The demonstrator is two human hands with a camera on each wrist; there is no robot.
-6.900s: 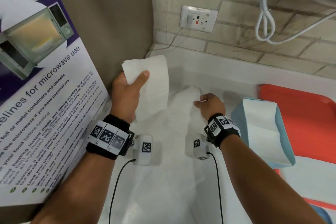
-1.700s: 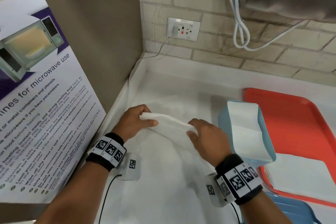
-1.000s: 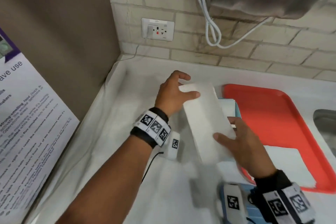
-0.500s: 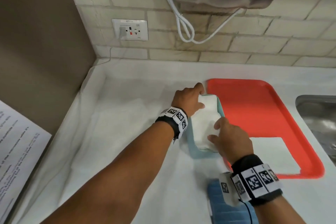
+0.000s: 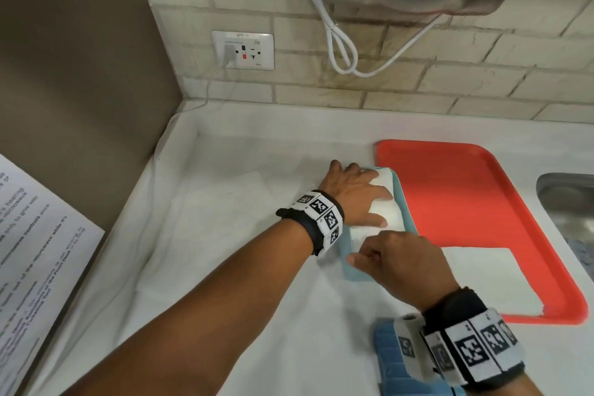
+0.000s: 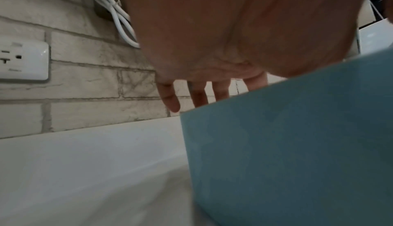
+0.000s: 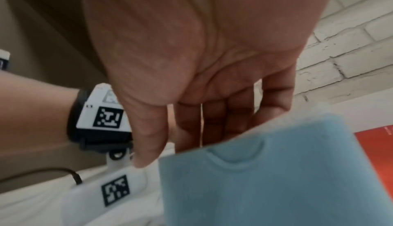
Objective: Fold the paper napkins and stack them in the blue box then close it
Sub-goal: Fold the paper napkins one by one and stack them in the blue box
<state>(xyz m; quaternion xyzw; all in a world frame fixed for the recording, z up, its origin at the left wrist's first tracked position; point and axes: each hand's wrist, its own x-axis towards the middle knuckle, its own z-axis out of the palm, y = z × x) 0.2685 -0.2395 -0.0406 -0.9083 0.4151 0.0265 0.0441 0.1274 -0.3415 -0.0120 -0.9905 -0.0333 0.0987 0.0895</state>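
The light blue box (image 5: 407, 202) stands open on the white counter, left of an orange tray. A folded white napkin (image 5: 387, 214) lies in it. My left hand (image 5: 361, 198) rests flat on the napkin's far half, fingers straight and spread. My right hand (image 5: 393, 262) sits at the box's near end with its fingers reaching down inside and its thumb outside the wall. The left wrist view shows the box wall (image 6: 287, 145) under my left hand (image 6: 212, 44). In the right wrist view the box (image 7: 255, 179) hides the fingertips of my right hand (image 7: 202, 61).
The blue lid (image 5: 389, 360) lies on the counter under my right wrist. An orange tray (image 5: 450, 151) holds one flat white napkin (image 5: 488, 280). A steel sink (image 5: 569, 202) is at the far right, a printed poster (image 5: 38, 251) leans at the left, and a white cable (image 5: 340, 42) hangs above.
Both hands folded the napkin on the counter, carried it right and lowered it into the blue box. The left hand now lies flat on it, where before it held the far end.
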